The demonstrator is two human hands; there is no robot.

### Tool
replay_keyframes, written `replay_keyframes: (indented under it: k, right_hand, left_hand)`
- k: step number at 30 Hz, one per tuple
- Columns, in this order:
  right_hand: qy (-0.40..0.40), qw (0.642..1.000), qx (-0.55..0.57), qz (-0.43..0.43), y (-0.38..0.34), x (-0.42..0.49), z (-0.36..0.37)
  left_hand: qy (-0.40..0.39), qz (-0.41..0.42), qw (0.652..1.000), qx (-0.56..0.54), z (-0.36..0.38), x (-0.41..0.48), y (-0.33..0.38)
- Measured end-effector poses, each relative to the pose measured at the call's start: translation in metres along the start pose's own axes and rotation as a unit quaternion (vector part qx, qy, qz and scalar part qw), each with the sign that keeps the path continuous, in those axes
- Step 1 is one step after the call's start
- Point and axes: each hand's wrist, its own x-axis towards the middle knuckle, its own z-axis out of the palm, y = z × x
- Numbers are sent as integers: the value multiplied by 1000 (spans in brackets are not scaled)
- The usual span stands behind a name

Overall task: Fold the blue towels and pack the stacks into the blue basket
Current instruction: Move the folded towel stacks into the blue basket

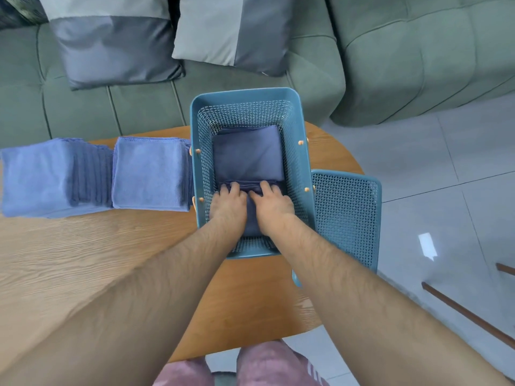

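Observation:
The blue basket stands on the round wooden table, a little right of centre. A stack of folded blue towels lies in its far half. In the near half lies a second stack, and both my hands are down on it. My left hand and my right hand lie side by side, their fingers curled over the stack's far edge. Two more stacks of folded blue towels sit on the table to the left: one right beside the basket, another at the table's left edge.
The basket's perforated blue lid leans by the basket's right side at the table edge. A grey-green sofa with two grey cushions runs behind the table. Tiled floor lies to the right.

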Motion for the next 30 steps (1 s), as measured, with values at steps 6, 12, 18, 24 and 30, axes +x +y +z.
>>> replay_keyframes:
  k: [6, 12, 18, 24, 30]
  right_hand:
    - [125, 992, 33, 3, -5, -39, -22]
    - [263, 960, 82, -48, -45, -69, -63]
    - [282, 940, 139, -133, -127, -64, -86]
    - [172, 972, 142, -67, -186, -19, -68]
    - [135, 979, 147, 43, -199, 10, -45]
  left_hand:
    - [75, 47, 994, -58, -24, -25, -10]
    - [278, 73, 926, -244, -54, -80, -68]
    - [250, -31, 930, -269, -33, -104, -144]
    - [132, -136, 940, -284, 12, -87, -188]
    - [70, -164, 923, -341, 42, -70, -201]
